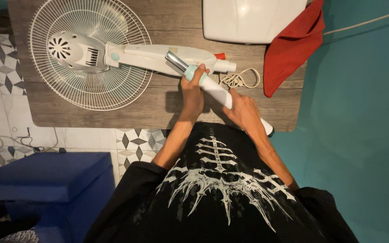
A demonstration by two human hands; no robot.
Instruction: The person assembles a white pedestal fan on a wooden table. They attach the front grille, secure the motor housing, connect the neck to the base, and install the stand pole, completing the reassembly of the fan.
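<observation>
Hands hold a white fan pole with a shiny metal tube at its top [212, 87], slanted over the wooden table [158, 112]. The left hand [192, 92] wraps tightly around the light green collar [190, 72]. The right hand [244, 110] grips the pole lower down. Keeping the lower grip firm should stop the pole wobbling. The white fan head with its wire cage [86, 54] lies flat, just beside the pole's top.

Wooden plank table [91, 114] occupies the 12 o'clock area. Teal floor [361, 135] extends from 1 to 5 o'clock. Patterned grey-white floor tiles [131, 144] lie at 9 o'clock. Blue box [46, 177] stands at 8 o'clock. Lighting is dim and warm.
</observation>
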